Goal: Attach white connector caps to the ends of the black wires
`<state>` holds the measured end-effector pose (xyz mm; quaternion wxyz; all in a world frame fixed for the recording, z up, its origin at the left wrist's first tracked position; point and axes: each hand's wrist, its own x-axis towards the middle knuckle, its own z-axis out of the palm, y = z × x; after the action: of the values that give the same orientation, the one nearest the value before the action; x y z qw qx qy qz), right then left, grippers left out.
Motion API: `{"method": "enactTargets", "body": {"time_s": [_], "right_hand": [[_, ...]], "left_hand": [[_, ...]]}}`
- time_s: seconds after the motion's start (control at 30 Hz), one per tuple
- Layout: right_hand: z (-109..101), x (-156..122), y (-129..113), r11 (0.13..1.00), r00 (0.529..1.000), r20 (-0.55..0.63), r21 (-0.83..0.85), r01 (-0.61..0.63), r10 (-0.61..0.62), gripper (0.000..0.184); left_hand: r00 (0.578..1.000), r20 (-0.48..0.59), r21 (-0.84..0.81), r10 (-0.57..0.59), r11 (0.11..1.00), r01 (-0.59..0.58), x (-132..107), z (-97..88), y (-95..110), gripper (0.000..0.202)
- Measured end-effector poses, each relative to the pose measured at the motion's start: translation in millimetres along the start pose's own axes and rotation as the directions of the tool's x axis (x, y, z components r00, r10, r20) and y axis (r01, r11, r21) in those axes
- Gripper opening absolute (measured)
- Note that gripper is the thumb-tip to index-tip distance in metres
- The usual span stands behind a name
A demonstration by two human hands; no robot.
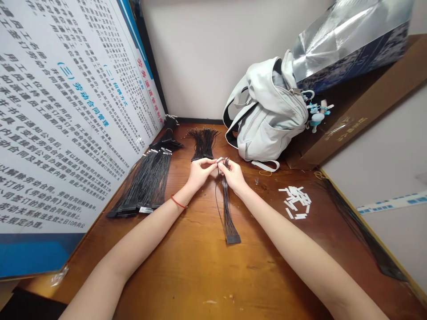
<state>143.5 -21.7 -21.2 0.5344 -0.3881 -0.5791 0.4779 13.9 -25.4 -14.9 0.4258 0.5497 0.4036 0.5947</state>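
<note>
1. On my head feed, both hands meet above the middle of the wooden table [187,271], both closed and nearly touching.
2. The left hand [199,174] is pinched shut, thumb against forefinger, on a small white piece [219,160]. A red band [178,202] circles that wrist.
3. The right hand [234,175] is closed around the top of a wire bundle [227,209]. Loose wire tips fan out above its fingers [230,166], just beside the white piece.
4. The bundle is the thing to watch. Its long axis runs from the hands toward 6 o'clock and ends in a black connector [232,239] between 5 and 6 o'clock from them. The right hand is the nearer and holds the bundle; I cannot tell whether the left hand touches the wires.
5. A second bundle [203,143] lies just ahead at about 12 o'clock. A row of connectorized bundles [143,183] lies at 9 o'clock, and more white pieces [295,202] are scattered at 4 o'clock.
6. Farther out, a pale backpack [267,111] sits at 2 o'clock against a silver bag [350,44], and a printed poster [66,111] stands at 10 o'clock.
</note>
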Motion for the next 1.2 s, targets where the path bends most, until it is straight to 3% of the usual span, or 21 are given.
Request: {"method": "enactTargets", "body": {"time_s": [0.47, 0.63, 0.77, 0.87, 1.03, 1.2], "right_hand": [[1.2, -0.7, -3.1, 1.000, 1.000, -0.010, 0.027, -0.010, 0.010, 0.027], [1.9, -1.8, -7.4, 0.998, 0.993, -0.112, 0.056, -0.025, 0.031, 0.031], [2.1, -2.8, -10.0, 0.990, 0.991, -0.099, 0.113, -0.082, 0.094, 0.037], [1.9, -2.3, -9.8, 0.985, 0.990, -0.086, 0.141, -0.095, 0.108, 0.039], [2.1, -2.1, -11.0, 0.993, 0.992, -0.102, 0.100, -0.059, 0.069, 0.036], [11.8, -10.5, -17.0, 0.970, 0.991, -0.025, 0.206, -0.127, 0.135, 0.035]], "left_hand": [[0.999, 0.025, -0.033, -0.029, 0.999, 0.030, 0.8, 0.0, 0.7, 0.027], [0.988, 0.113, -0.050, -0.105, 0.993, 0.111, 2.3, -0.6, -2.1, 0.046], [0.965, 0.221, -0.011, -0.141, 0.989, 0.147, 2.3, -0.9, 0.0, 0.035], [0.957, 0.235, -0.031, -0.168, 0.983, 0.180, 2.5, -1.5, 3.4, 0.033], [0.961, 0.039, -0.180, -0.275, 0.944, 0.277, 3.4, -1.2, 7.2, 0.033], [0.934, -0.290, -0.127, -0.206, 0.976, 0.176, 2.9, -3.9, 6.2, 0.019]]}}
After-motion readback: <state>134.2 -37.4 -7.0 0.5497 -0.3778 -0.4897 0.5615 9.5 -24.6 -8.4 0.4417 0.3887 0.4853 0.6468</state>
